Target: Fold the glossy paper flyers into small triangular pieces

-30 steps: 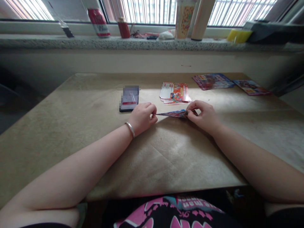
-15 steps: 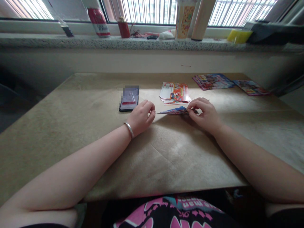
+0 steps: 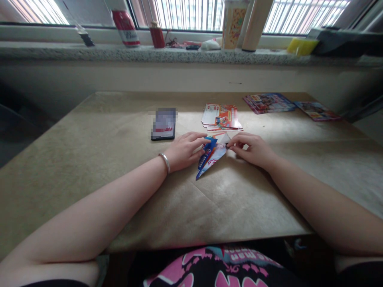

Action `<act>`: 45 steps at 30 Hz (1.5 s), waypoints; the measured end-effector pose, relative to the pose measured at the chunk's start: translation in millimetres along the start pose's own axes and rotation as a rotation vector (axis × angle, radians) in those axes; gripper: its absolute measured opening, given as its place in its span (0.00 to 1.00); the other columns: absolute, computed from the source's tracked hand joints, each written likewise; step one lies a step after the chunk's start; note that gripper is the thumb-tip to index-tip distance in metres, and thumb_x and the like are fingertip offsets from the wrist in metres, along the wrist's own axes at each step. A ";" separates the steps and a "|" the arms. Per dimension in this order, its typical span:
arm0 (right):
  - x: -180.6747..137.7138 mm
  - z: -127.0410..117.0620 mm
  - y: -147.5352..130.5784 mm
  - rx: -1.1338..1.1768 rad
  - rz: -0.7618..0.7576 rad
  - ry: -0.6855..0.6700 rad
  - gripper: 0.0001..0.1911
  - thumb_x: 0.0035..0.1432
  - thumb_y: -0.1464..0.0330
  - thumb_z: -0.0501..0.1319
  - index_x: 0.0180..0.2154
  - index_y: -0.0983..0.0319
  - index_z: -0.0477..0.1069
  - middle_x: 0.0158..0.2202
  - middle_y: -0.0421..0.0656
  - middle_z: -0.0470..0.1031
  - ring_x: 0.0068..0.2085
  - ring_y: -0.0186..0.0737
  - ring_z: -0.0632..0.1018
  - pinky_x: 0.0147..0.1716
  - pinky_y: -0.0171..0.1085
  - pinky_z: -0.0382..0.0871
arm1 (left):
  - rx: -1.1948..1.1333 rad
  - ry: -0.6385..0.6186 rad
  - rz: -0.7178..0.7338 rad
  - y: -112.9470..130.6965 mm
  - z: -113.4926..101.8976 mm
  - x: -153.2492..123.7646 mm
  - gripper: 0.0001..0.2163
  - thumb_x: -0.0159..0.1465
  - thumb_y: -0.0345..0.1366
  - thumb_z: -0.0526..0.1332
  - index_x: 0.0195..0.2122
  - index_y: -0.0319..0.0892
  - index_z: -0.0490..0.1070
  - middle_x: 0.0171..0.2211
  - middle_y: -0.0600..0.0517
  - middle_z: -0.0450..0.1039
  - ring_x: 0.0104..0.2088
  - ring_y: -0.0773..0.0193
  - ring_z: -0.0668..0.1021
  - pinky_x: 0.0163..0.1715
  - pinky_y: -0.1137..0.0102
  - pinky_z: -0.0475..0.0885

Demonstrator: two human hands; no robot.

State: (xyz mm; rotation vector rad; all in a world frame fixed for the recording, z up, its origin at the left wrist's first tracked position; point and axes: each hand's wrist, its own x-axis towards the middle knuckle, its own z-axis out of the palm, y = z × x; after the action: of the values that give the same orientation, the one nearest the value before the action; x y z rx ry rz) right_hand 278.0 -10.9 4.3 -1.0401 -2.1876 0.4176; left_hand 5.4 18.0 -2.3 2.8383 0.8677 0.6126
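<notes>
A folded piece of printed paper (image 3: pixel 214 155), blue and white with a long sharp point toward me, lies on the table between my hands. My left hand (image 3: pixel 187 150), a silver bangle at its wrist, rests its outstretched fingers on the paper's left side. At the paper's right corner, my right hand (image 3: pixel 249 149) pinches the edge between thumb and fingers. Just beyond the paper is a stack of orange and white printed cards (image 3: pixel 223 115). A dark phone (image 3: pixel 164 124) lies beyond my left hand.
More printed sheets (image 3: pixel 269 103) lie at the table's back right, beside another colourful sheet (image 3: pixel 317 110). On the stone windowsill stand a red and white can (image 3: pixel 125 28), a red bottle (image 3: pixel 157 36), a patterned cup (image 3: pixel 233 26) and a yellow object (image 3: pixel 302 46).
The folded paper has turned from nearly edge-on to showing its printed face, its point now toward me. My left hand has opened onto it; my right hand has shifted slightly left.
</notes>
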 end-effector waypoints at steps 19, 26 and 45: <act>6.9 12.3 18.8 -0.278 0.003 -0.005 0.11 0.58 0.64 0.60 0.42 0.57 0.76 0.50 0.47 0.75 0.52 0.48 0.72 0.53 0.51 0.65 | 0.030 -0.238 -0.102 2.2 -0.5 4.2 0.36 0.61 0.55 0.58 0.65 0.40 0.54 0.65 0.43 0.56 0.65 0.51 0.59 0.66 0.54 0.49; 9.2 17.8 18.1 -0.330 -0.041 -0.108 0.21 0.59 0.65 0.59 0.54 0.59 0.69 0.52 0.48 0.74 0.56 0.51 0.70 0.57 0.54 0.63 | -0.017 -0.226 -0.088 1.0 2.4 4.2 0.39 0.60 0.54 0.60 0.67 0.40 0.49 0.65 0.42 0.57 0.64 0.52 0.62 0.66 0.54 0.50; 13.4 26.6 13.5 -0.239 0.057 -0.080 0.14 0.61 0.62 0.57 0.44 0.59 0.77 0.48 0.48 0.74 0.52 0.49 0.72 0.55 0.50 0.64 | -0.161 -0.113 -0.067 -1.8 5.1 3.0 0.42 0.56 0.52 0.65 0.67 0.45 0.48 0.60 0.41 0.57 0.59 0.51 0.67 0.60 0.58 0.64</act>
State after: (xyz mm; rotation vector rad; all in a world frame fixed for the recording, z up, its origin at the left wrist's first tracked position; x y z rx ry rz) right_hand 261.1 8.0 -16.4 -1.2344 -2.3250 0.2290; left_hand 8.8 21.2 -6.3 2.6592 0.8496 0.4850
